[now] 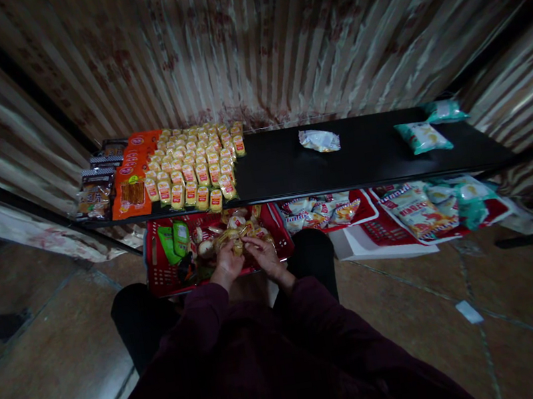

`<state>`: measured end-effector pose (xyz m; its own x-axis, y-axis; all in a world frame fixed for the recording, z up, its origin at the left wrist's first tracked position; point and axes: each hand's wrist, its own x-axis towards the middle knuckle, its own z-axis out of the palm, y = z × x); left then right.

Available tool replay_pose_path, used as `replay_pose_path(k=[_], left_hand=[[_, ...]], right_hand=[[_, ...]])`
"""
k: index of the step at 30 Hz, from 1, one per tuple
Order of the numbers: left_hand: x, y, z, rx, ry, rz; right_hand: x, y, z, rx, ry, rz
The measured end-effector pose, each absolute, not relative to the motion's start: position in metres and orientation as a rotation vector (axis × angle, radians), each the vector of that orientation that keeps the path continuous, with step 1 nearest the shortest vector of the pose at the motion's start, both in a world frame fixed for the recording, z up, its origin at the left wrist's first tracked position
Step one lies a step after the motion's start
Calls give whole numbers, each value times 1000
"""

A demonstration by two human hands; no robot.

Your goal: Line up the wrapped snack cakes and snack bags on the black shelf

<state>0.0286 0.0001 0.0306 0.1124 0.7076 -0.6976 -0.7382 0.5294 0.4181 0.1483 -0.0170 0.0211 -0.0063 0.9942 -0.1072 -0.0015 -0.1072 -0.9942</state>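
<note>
Sleeves, dark purple cloth, nearest; both bare hands reach over the near edge of a red plastic basket with slotted walls. Left hand: fingers bent about a small yellow packet in clear wrapping, grasping it. Right hand: fingertips at the packet's right side, apparently touching; cannot tell whether they pinch it.

Key relation: packet sits between the two hands, at the fingertips, just right of the left hand and up-left of the right palm. Left hand judged nearer. Long axis appears to run away from the body, toward the basket's far edge; fingers cover part, so uncertain. Position over basket: right of centre, about midway from near to far edge.

Beneath and beyond: loose mixed packets; two bright green packets by the far left corner.

Farther: flat black shelf, its near edge just past the basket's far edge. Close-set rows of yellow packets on its left half lie ahead and slightly left of the hands. Flat orange packets adjoin them on the left. One crumpled white packet lies apart, right of mid-shelf.
</note>
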Motion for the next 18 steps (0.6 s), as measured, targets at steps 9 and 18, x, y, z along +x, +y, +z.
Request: replay_pose_path(k=[9, 18], left_hand=[[30, -2, 38, 22, 931, 1075], [33, -2, 43, 92, 983, 1123]], right_hand=[[149, -16, 15, -1274, -1192, 1215], [151, -14, 15, -1251, -1309, 1081]])
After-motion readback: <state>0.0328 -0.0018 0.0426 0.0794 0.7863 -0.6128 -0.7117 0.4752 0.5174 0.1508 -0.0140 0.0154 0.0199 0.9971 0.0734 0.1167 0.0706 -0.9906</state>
